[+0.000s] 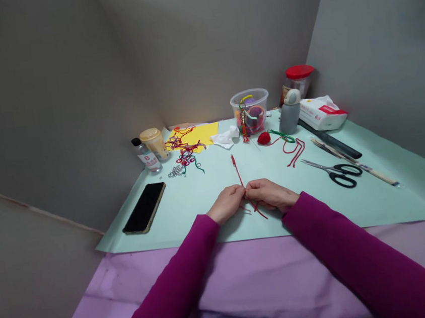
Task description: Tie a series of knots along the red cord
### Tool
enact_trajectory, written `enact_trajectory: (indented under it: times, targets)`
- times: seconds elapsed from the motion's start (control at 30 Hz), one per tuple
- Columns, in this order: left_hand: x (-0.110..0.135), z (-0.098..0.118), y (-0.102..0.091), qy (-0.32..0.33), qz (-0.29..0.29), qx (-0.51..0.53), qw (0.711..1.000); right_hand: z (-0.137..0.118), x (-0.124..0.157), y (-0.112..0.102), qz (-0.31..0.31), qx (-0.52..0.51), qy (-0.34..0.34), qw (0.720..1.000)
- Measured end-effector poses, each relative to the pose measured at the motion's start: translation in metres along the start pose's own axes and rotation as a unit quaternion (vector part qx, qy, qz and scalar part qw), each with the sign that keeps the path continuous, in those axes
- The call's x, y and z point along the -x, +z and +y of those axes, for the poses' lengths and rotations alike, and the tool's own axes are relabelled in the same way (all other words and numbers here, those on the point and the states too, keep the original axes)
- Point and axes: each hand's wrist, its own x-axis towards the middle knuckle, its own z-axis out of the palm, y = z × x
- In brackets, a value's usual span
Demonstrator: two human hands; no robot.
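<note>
A red cord [238,172] runs from its thicker far end on the pale green sheet [201,195] back to my fingers. My left hand [227,202] pinches it with thumb and forefinger. Against those fingertips, my right hand [267,193] is closed on the same cord. Loose red ends come out below both hands and trail toward the front edge. The exact spot where the fingers meet hides the cord, so any knot there cannot be made out.
Scissors [335,170] lie to the right, near a red yarn ball [263,138]. A phone [144,208] is at the left, before a small bottle [147,156]. Tangled cords [184,146] cover part of a yellow sheet [209,130]. A clear tub [251,109] stands behind.
</note>
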Motion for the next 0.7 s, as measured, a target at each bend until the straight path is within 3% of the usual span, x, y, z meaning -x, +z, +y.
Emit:
enact_trajectory:
  times: [0.13,0.27,0.5,0.7]
  targets:
    - [0.004,0.004,-0.005,0.048,0.039,-0.119,0.991,-0.001,0.001,0.000,0.008,0.002,0.009,1.000]
    - [0.005,0.006,-0.009,0.049,0.027,-0.170,0.984,0.000,0.000,0.001,0.011,0.005,0.003,1.000]
    - [0.000,-0.001,-0.010,0.018,-0.013,-0.007,1.000,0.002,0.000,-0.002,0.008,0.040,0.000,0.999]
    - [-0.001,-0.005,-0.009,-0.001,-0.006,0.015,1.000,-0.014,0.015,-0.009,0.069,0.241,-0.049,0.967]
